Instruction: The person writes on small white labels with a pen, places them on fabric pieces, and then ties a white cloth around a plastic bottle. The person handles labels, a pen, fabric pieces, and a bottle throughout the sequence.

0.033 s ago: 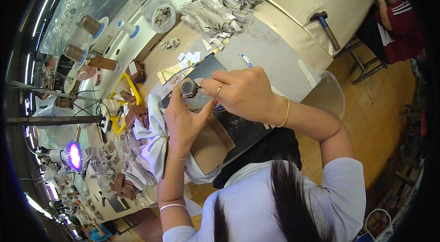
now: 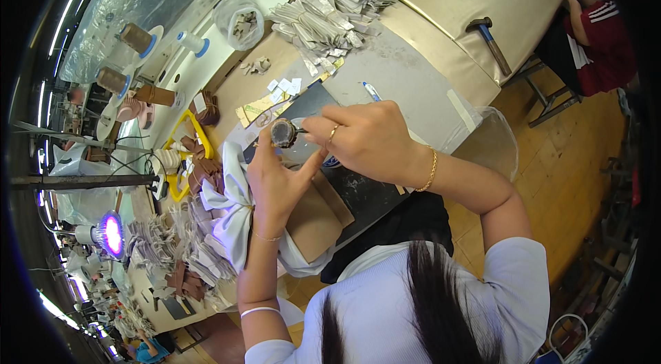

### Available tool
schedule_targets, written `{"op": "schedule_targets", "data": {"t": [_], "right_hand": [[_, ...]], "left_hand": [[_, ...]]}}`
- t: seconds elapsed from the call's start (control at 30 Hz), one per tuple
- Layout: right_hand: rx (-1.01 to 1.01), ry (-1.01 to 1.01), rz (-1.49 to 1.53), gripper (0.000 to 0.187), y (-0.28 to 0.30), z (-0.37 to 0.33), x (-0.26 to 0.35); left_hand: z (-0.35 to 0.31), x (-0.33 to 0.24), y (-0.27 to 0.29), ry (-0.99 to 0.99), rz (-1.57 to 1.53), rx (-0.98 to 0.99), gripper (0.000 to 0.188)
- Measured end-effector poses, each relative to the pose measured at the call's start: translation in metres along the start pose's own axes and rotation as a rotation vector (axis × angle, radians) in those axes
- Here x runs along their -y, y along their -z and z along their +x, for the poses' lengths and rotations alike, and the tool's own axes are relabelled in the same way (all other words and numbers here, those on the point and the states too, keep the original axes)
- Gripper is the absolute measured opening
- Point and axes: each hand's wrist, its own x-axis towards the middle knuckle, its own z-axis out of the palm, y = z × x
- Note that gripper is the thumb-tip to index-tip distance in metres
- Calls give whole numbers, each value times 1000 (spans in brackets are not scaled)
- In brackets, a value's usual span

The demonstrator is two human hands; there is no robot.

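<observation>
Both hands meet over the dark mat on the worktop (image 2: 420, 88): the left hand (image 2: 275, 181) cups a clear piece, the right hand (image 2: 368, 140) pinches a small round tool (image 2: 283, 133) against it. Gray cut pieces (image 2: 323, 19) are stacked behind, so the job looks midway.

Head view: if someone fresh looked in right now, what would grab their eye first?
Probably the two hands meeting mid-frame: the right hand and left hand pinch a small dark round piece over the dark work mat. Next, the heap of pale cut pieces at the top of the bench, and the glowing purple lamp at far left. A hammer lies on the tan sheet at upper right.
</observation>
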Motion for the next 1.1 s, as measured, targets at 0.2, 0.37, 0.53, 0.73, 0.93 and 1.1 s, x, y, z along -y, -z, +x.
{"op": "schedule_targets", "data": {"t": [0.2,0.37,0.53,0.73,0.93,1.1], "right_hand": [[-64,7,-9,20,1,-1,0],[-35,36,-63,22,-4,3,2],[-29,62,-112,25,-1,6,5],[18,59,-126,20,0,10,11],[30,23,-42,23,-12,16,3],[-6,-17,-5,15,-18,16,3]], "left_hand": [[-1,0,0,25,0,13,62],[1,5,1,51,-5,20,62],[1,8,1,57,24,29,63],[3,10,-1,-4,29,-3,63],[9,8,1,89,34,1,59],[10,7,1,90,11,-6,59]]}}
